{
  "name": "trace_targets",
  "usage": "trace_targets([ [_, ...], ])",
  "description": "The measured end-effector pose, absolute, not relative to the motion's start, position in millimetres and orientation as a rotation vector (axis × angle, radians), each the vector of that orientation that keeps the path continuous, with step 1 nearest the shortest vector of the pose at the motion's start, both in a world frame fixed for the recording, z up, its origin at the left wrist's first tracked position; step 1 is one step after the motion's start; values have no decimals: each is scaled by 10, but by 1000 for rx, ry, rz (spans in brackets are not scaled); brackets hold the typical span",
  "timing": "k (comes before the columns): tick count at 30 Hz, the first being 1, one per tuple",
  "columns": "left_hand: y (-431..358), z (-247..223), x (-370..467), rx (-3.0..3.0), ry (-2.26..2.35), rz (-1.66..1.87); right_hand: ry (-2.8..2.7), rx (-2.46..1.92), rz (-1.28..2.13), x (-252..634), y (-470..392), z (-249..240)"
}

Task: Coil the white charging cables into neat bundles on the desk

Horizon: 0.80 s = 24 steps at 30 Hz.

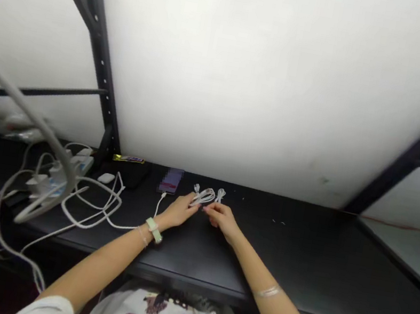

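My left hand (179, 211), with a pale green watch on its wrist, is closed on a coiled white cable (205, 196) at the middle of the black desk. Close to it on the right, my right hand (222, 220) has its fingertips pinched together just below the coil. What sits between those fingertips is too small to make out. A second bundled white cable (220, 194) lies just beyond my right hand. Left of the coil, a phone (170, 180) lies on the desk with a white charging cord (158, 205) plugged into its near end.
A power strip (55, 178) with plugs and tangled white cords fills the left side. A white charger (106, 177) and a yellow packet (128, 159) lie nearby. Two small white bits (278, 222) are on the right. Black metal posts (103, 59) frame the white wall.
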<state>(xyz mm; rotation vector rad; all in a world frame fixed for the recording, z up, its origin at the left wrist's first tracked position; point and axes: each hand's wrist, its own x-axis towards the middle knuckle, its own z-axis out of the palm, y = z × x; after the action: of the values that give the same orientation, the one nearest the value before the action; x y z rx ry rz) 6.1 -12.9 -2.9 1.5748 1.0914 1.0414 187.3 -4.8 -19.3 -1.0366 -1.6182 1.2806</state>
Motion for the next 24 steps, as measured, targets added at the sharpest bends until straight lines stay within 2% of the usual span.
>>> trace_targets([
  [5, -115, -69, 71, 1547, 1122, 912, -1621, -1048, 1290, 1926, -53, -144],
  [14, -88, -75, 160, 1330, 1112, 745, -1465, -948, 1017, 1843, -121, -76],
  [24, -155, -145, 166, 1339, 1064, 870, -1521, -1001, 1055, 1742, -107, -165],
])
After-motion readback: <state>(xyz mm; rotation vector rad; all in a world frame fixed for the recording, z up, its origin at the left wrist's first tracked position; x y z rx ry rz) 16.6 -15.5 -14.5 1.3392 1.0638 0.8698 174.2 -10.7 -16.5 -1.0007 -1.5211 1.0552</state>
